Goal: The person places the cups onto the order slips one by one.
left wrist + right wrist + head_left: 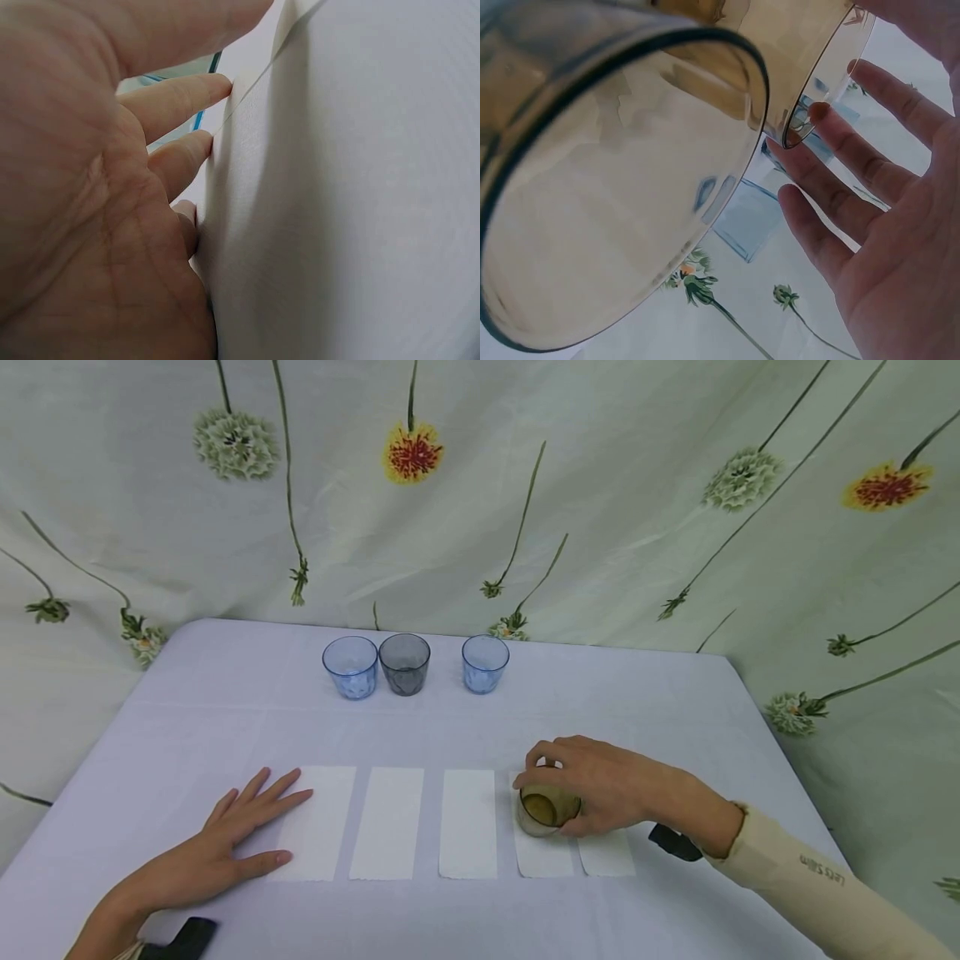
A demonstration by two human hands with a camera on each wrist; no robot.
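My right hand (600, 781) grips an amber glass (550, 810), fingers over its far side and thumb at its near side. The glass overlaps a white paper strip (546, 862) in the head view. Two amber rims show in the right wrist view: a large glass (622, 180) close to the camera, and another glass (802, 52) by the fingertips. My left hand (225, 843) lies spread on the table, palm down and holding nothing. Its fingertips and thumb tip reach the edge of the leftmost paper strip (318, 822).
More paper strips (387, 822) lie in a row across the table. Along the back stand a blue glass (351, 670), a grey glass (405, 667) beside it, and a second blue glass (485, 667) to the right. A flowered cloth (615, 510) hangs behind the table.
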